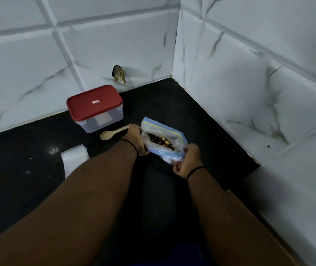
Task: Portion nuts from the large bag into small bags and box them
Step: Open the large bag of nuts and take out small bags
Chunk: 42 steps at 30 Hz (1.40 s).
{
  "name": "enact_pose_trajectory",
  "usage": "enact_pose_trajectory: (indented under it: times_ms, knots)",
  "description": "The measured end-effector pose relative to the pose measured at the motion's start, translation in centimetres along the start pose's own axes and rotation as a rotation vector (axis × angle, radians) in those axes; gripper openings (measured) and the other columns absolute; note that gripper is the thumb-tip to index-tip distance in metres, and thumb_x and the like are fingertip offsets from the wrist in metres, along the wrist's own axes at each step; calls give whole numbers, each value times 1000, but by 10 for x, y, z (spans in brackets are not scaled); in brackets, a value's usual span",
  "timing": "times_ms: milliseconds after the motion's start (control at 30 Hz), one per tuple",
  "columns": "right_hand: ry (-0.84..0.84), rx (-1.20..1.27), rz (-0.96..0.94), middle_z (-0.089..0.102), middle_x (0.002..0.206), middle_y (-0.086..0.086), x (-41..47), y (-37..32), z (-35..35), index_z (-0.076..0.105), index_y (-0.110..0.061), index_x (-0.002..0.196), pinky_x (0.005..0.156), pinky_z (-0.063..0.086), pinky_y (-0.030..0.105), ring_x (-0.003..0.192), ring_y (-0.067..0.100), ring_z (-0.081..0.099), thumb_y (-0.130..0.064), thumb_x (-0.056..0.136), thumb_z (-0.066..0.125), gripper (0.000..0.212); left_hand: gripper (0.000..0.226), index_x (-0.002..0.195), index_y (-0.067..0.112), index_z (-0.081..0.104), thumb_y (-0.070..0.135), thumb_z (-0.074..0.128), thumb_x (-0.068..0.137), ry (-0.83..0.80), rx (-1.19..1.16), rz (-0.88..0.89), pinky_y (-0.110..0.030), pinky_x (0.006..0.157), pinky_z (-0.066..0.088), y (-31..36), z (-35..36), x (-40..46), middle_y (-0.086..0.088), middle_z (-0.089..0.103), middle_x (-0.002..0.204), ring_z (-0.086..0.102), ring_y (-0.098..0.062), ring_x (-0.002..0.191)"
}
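A large clear zip bag (pixel 163 135) with a blue and yellow zip strip stands on the black counter, its mouth spread wide. Dark and tan nuts (pixel 158 141) show inside. My left hand (pixel 137 140) grips the bag's left edge. My right hand (pixel 187 160) pinches the near right edge of the mouth. A stack of small clear bags (pixel 74 160) lies flat to the left. A clear box with a red lid (pixel 95 107), closed, sits behind, with a wooden spoon (pixel 113 133) lying in front of it.
The black counter (pixel 28 150) runs into a corner of white marble-pattern tiles at the back and right. A hole in the back wall (pixel 118 73) sits just above the counter. The right wall stands close to the bag.
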State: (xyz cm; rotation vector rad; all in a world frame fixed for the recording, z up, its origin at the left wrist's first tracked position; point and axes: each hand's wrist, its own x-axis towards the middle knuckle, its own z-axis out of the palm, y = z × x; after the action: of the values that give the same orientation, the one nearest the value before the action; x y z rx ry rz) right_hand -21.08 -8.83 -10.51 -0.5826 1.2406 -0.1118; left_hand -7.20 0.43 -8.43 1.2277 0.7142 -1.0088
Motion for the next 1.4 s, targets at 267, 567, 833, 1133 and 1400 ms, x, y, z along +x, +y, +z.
enact_pose_trajectory:
  times_ms: [267,567,833,1133,1400]
  knots:
    - [447,-694,-729,60,126,8,1,-14,-8,52,-13,132,76,44,29,108,28,62,-24,88,61,46,31,120,6,59,24,52,96,281,806,714,-39,84,46,14,-8,21,-9,65,108,61,-24,94]
    - [422,-1039,-1042,67,116,5,19,-2,1,65,-16,119,90,55,36,108,21,65,-22,96,60,25,41,131,16,62,26,68,92,11,1137,1180,-27,101,43,16,-9,33,-4,59,130,55,-16,121]
    - [365,-743,-879,52,116,9,22,-24,21,57,-16,102,81,55,34,98,22,60,-12,99,50,8,25,95,7,68,27,53,100,122,1329,1246,-42,84,50,26,7,44,-13,61,95,59,-23,85]
    - [314,-769,-927,54,102,0,26,-38,12,45,-16,110,77,58,37,93,18,59,-25,105,41,11,42,90,-3,65,32,47,104,-22,1250,1155,-43,77,47,35,21,38,-23,64,85,59,-32,77]
    - [314,-794,-702,63,123,15,32,-40,6,55,-7,126,78,42,29,112,30,62,-31,105,43,34,34,98,11,65,40,49,102,74,1239,1075,-33,80,47,42,26,37,-8,64,94,63,-25,93]
